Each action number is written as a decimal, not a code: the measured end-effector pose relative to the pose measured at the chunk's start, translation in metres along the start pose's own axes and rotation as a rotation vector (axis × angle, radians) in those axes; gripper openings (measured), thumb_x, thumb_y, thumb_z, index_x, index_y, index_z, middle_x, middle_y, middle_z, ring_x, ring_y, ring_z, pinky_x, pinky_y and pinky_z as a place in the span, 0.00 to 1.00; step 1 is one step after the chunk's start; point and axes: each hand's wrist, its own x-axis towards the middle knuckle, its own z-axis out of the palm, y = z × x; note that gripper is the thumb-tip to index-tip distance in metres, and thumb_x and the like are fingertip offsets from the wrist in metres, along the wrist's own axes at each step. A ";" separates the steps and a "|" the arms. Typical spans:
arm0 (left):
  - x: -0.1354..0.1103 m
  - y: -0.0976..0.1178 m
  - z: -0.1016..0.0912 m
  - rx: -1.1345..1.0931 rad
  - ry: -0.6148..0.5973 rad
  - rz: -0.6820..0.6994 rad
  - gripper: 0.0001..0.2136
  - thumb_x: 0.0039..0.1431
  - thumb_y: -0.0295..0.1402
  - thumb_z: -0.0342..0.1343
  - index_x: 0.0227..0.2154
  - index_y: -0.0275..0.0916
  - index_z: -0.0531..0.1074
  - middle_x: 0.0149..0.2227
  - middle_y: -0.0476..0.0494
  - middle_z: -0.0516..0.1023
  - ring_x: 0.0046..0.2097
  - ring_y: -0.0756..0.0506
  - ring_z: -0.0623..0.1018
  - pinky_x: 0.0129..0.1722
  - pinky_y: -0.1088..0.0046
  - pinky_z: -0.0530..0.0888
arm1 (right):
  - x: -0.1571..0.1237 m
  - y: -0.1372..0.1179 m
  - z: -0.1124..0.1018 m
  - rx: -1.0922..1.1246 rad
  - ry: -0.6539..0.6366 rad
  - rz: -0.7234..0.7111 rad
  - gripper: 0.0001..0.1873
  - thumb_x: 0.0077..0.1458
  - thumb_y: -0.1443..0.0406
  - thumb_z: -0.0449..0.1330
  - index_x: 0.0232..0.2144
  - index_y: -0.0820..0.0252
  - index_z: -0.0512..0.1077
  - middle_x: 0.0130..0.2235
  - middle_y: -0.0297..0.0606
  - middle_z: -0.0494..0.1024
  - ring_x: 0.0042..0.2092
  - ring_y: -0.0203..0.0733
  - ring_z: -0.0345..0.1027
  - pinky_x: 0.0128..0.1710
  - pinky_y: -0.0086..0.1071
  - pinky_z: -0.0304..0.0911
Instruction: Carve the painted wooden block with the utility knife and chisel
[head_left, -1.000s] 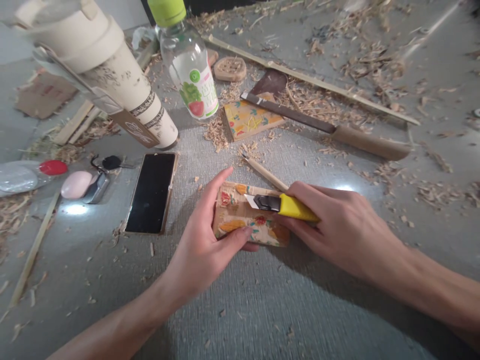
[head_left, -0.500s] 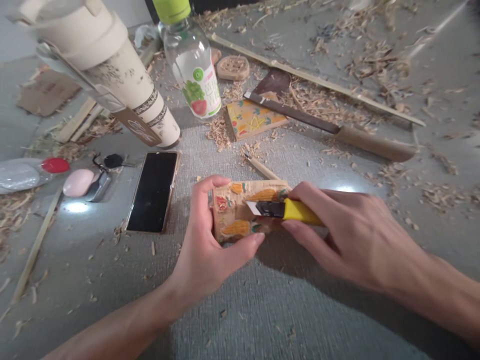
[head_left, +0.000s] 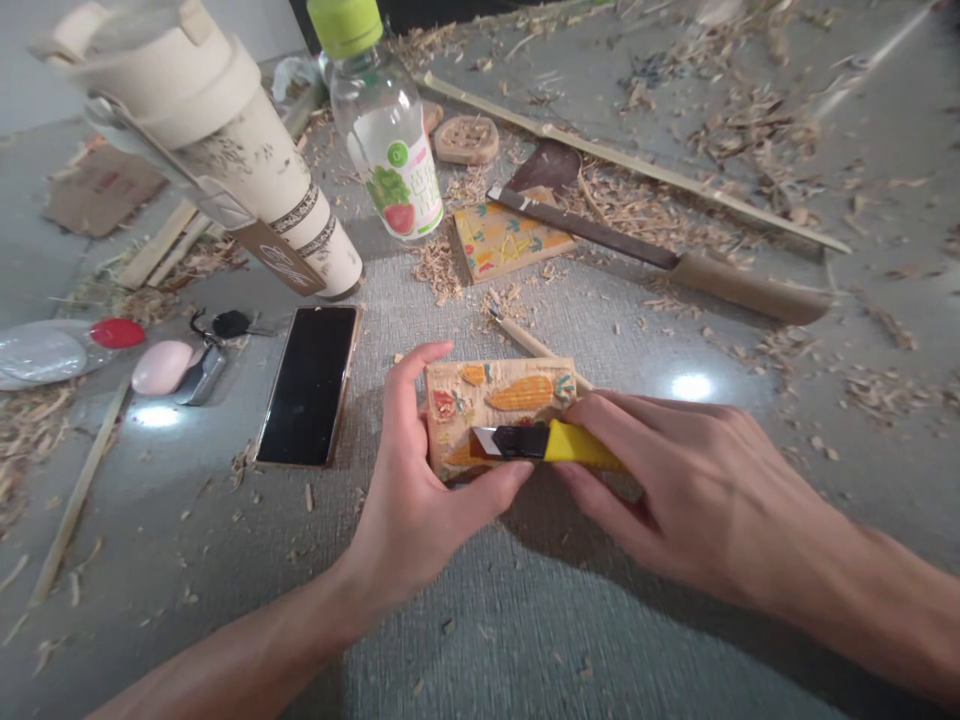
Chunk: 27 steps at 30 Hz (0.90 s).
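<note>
My left hand grips the left end of a carved wooden block, thumb along the near edge and forefinger raised at the far corner. Painted orange corn shapes, red spots and green leaves stand out on the block's top. Closed around a yellow utility knife, my right hand rests by the block's right end. The knife's short blade points left and lies low over the near-left part of the block; whether it touches the wood I cannot tell. A slim wooden-handled tool lies just behind the block.
A phone, a tilted-looking tumbler and a green-capped bottle stand or lie to the left. Behind are a second painted block and a long blade with a wooden handle. Wood shavings litter the grey surface.
My right hand has moved the knife slightly left and toward me, from the block's middle to its near side. My left hand keeps its hold; its forefinger has lifted slightly.
</note>
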 end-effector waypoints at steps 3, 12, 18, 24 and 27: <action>0.000 -0.001 0.000 0.002 0.012 0.015 0.37 0.56 0.26 0.74 0.60 0.51 0.58 0.49 0.48 0.86 0.48 0.40 0.90 0.48 0.59 0.89 | -0.001 0.000 0.000 0.011 -0.006 0.005 0.10 0.74 0.59 0.53 0.41 0.58 0.69 0.31 0.31 0.74 0.25 0.39 0.67 0.25 0.37 0.50; 0.001 -0.001 0.000 -0.001 0.023 0.030 0.35 0.54 0.25 0.75 0.55 0.50 0.59 0.46 0.52 0.85 0.44 0.45 0.89 0.43 0.68 0.88 | 0.001 -0.002 0.000 0.029 -0.014 -0.005 0.10 0.74 0.61 0.51 0.40 0.57 0.68 0.31 0.32 0.74 0.26 0.39 0.67 0.26 0.38 0.51; 0.000 -0.004 -0.002 -0.008 0.009 0.009 0.36 0.54 0.26 0.76 0.56 0.51 0.58 0.46 0.52 0.84 0.45 0.44 0.89 0.42 0.69 0.88 | 0.000 -0.002 0.001 0.029 -0.019 -0.003 0.10 0.76 0.61 0.51 0.41 0.57 0.67 0.32 0.34 0.76 0.27 0.40 0.68 0.27 0.38 0.52; 0.002 -0.002 -0.001 0.007 0.029 0.001 0.35 0.54 0.27 0.75 0.55 0.50 0.58 0.45 0.51 0.83 0.45 0.42 0.88 0.44 0.66 0.88 | 0.000 -0.004 0.002 0.028 -0.033 0.019 0.09 0.75 0.61 0.51 0.40 0.55 0.65 0.31 0.33 0.75 0.26 0.39 0.69 0.28 0.37 0.51; 0.002 -0.001 0.000 0.010 0.041 -0.010 0.35 0.54 0.27 0.75 0.55 0.50 0.58 0.46 0.50 0.83 0.46 0.41 0.88 0.45 0.63 0.88 | 0.000 -0.005 0.002 0.027 -0.041 0.029 0.10 0.75 0.60 0.51 0.39 0.55 0.65 0.31 0.33 0.75 0.26 0.39 0.69 0.27 0.37 0.50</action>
